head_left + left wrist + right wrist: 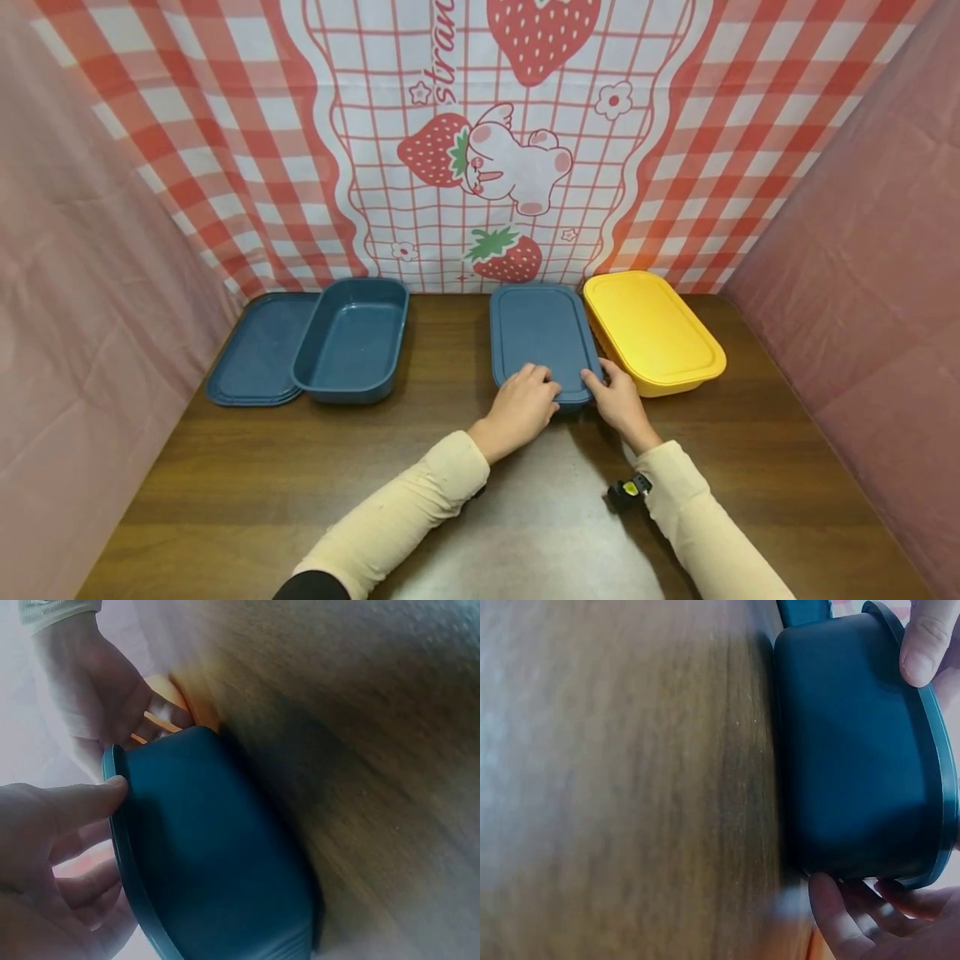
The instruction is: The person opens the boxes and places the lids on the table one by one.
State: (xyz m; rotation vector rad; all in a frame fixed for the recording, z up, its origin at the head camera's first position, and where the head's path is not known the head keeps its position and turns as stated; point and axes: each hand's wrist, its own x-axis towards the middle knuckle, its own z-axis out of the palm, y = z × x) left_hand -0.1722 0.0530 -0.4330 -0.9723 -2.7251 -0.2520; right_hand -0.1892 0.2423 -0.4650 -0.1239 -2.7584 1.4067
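A dark blue rectangular food container [210,840] stands on the table with a matching blue lid [536,325] on top. At its near edge, my left hand [519,410] has its thumb against the lid's rim and its fingers bent over the top. My right hand [621,406] grips the near right corner, thumb on the lid and fingers along the side wall. From the right wrist view, the lid's rim looks level along the near wall. Whether the lid is pressed fully down, I cannot tell.
Left on the table, an open blue container [352,393] overlaps a loose blue lid [255,354]. A yellow lidded container [652,329] stands close against the right side of the blue one. A checked strawberry cloth [517,208] hangs behind; pink cloth lines both sides.
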